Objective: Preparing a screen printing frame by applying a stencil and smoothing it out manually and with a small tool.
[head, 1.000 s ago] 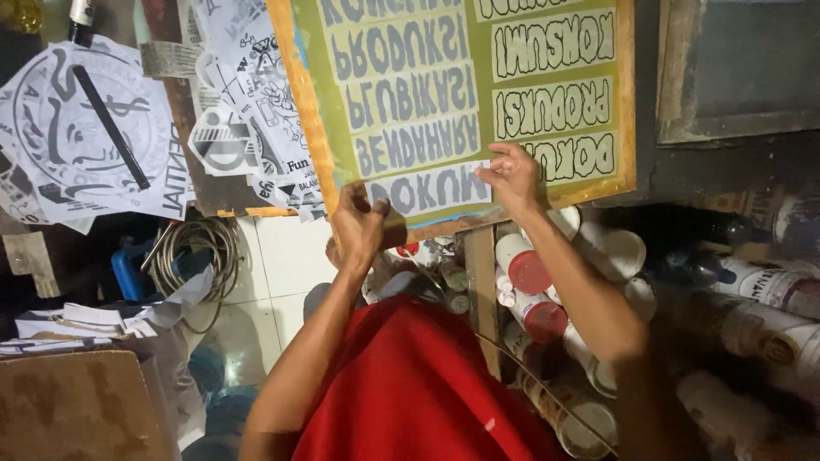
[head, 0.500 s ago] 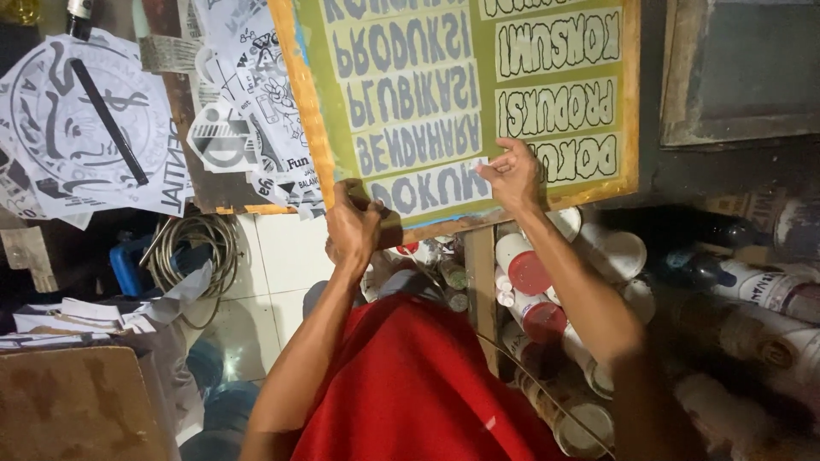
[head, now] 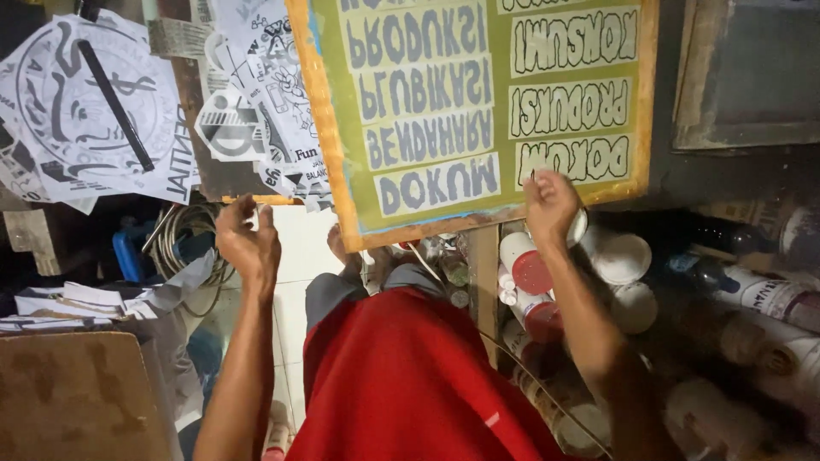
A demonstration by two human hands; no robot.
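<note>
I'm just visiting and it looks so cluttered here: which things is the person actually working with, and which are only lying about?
In use:
- framed green screen, lower edge gripped by right hand
- left hand, open, off the frame

Lying about:
- printed paper sheets
- white tubs
- coiled cable
- cardboard

We lose the top of the green framed screen [head: 478, 111] past the frame's upper edge. Our right hand [head: 551, 205] covers its lower edge. Paint containers [head: 769, 358] lower right blur in shadow.

A green orange-framed sign [head: 478, 111] stands beside black-and-white printed sheets [head: 81, 111], perhaps posters.
</note>
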